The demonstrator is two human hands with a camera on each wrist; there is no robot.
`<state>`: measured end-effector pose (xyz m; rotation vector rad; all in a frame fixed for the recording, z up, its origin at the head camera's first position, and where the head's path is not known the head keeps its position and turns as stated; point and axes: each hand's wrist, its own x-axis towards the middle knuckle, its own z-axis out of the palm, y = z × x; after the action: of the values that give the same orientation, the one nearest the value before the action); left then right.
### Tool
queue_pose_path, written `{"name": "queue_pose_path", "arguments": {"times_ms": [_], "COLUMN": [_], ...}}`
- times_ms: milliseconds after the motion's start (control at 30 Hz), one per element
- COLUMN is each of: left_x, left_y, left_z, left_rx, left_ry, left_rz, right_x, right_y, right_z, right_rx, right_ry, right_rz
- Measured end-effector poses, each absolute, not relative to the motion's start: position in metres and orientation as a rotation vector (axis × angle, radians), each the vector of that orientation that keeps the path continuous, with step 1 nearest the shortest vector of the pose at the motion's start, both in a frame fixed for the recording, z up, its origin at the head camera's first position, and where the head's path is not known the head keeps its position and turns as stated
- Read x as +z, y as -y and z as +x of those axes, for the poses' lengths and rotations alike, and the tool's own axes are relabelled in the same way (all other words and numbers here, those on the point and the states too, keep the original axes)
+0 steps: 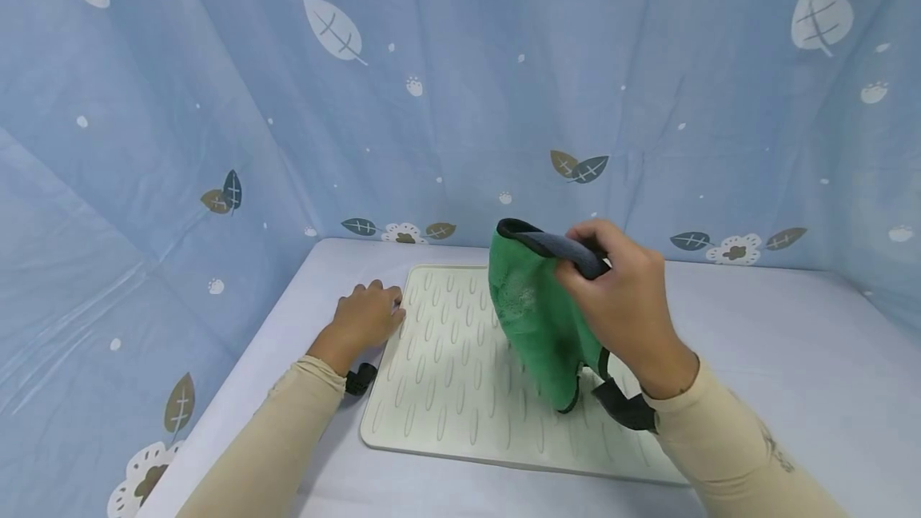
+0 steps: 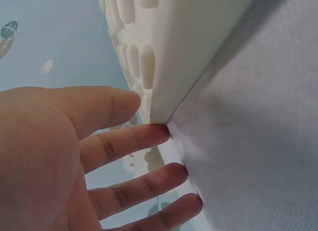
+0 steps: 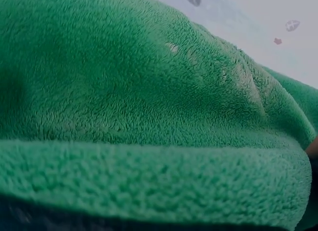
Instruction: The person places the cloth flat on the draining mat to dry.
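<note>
Partly hidden: mat [image 1: 433,392], behind green cloth [image 1: 528,318] | right hand [image 1: 633,302]: some fingers unseen

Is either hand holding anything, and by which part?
The right hand holds the cloth by its folded upper edge. The left hand holds nothing; it is at the edge of the mat.
</note>
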<state>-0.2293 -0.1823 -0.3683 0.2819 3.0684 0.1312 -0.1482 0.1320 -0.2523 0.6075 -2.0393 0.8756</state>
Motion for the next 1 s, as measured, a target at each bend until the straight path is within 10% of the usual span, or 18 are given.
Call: {"name": "queue_pose_path", "arguments": {"times_ms": [1000], "left_x": [-0.368], "left_y": [0.183], "left_z": [-0.231], "left_rx": [0.161], "left_ry": [-3.061], "left_rz": [0.297], "right_x": [-0.301], "right_y": [-0.133], "right_z": [-0.169], "right_rx": [0.921], "right_ry": [2.329], "right_rz": [0.523]}}
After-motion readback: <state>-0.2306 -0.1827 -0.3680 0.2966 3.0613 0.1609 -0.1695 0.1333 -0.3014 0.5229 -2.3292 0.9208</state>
